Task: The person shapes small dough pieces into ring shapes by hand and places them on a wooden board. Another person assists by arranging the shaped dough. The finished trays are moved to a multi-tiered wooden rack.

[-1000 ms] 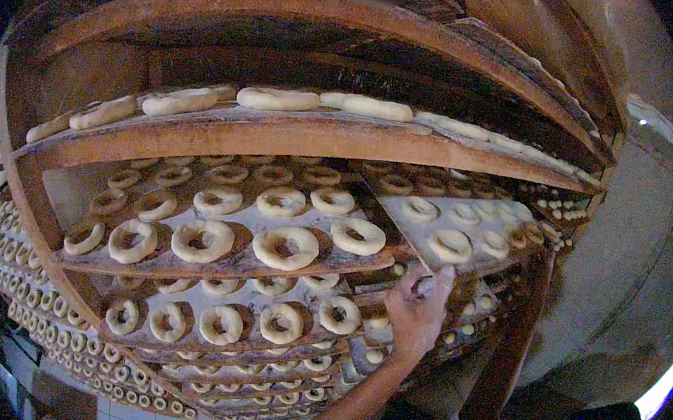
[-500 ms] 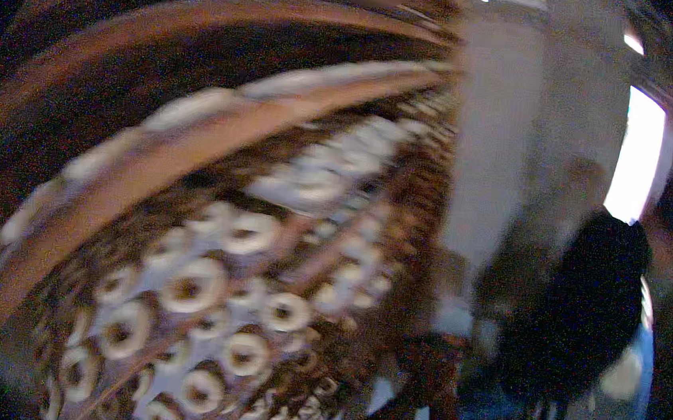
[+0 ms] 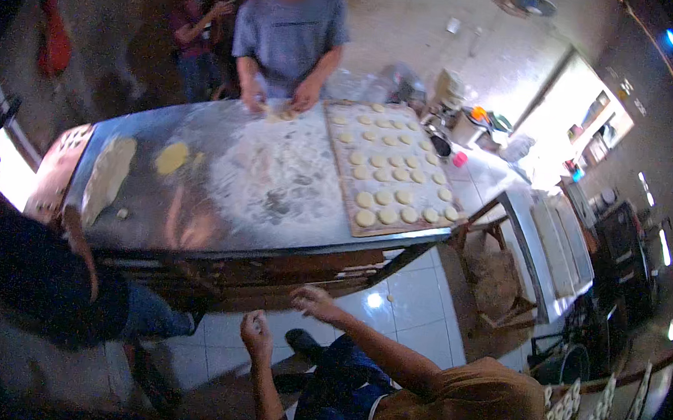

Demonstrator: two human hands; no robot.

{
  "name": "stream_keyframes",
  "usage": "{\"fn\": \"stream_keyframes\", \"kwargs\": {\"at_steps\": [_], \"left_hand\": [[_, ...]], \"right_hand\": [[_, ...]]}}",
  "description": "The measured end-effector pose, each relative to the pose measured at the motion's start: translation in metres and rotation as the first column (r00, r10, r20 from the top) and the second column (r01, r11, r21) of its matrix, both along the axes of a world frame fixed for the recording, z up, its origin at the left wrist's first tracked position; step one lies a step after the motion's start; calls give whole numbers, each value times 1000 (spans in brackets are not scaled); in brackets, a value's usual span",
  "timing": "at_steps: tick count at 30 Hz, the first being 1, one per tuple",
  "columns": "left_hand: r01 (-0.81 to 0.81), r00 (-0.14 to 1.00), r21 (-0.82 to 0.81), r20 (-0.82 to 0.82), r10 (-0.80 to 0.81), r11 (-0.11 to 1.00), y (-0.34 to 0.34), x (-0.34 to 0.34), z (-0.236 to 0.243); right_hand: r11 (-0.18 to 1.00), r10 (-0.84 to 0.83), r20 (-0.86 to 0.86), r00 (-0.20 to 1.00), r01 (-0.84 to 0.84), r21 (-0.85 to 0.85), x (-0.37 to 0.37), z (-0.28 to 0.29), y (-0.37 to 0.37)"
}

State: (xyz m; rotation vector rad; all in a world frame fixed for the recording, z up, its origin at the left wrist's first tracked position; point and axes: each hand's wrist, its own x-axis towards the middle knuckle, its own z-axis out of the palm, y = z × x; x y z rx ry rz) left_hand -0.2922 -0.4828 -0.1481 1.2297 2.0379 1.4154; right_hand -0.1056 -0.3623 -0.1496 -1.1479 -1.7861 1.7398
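View swung from racked, pale dough rings [image 3: 563,411] to the floured, silver metal bench [image 3: 145,201]; both hands are away from the rings, so handling of them appears paused.
The right hand [image 3: 316,303] is part-open, fingers loosely bent, nothing visible in it; the left hand [image 3: 256,331] is half-curled, and whether it holds anything cannot be told. Pale, round dough discs [image 3: 386,215] lie on a flat, light-brown board [image 3: 395,226] on the bench, beyond and to the right of both hands.
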Motion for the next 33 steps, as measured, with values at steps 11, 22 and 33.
{"fn": "stream_keyframes", "kwargs": {"at_steps": [11,22,33], "left_hand": [[378,775,-217,-458,-436,900,259,179,82],[622,622,-488,-166,-765,612,357,165,51],[496,750,-151,-423,-509,855,340,-94,40]], "right_hand": [[554,-535,404,742,-53,831,145,44,198],[509,-708,145,691,358,782,136,29,223],[552,-382,-46,923,268,789,-126,-47,294]]}}
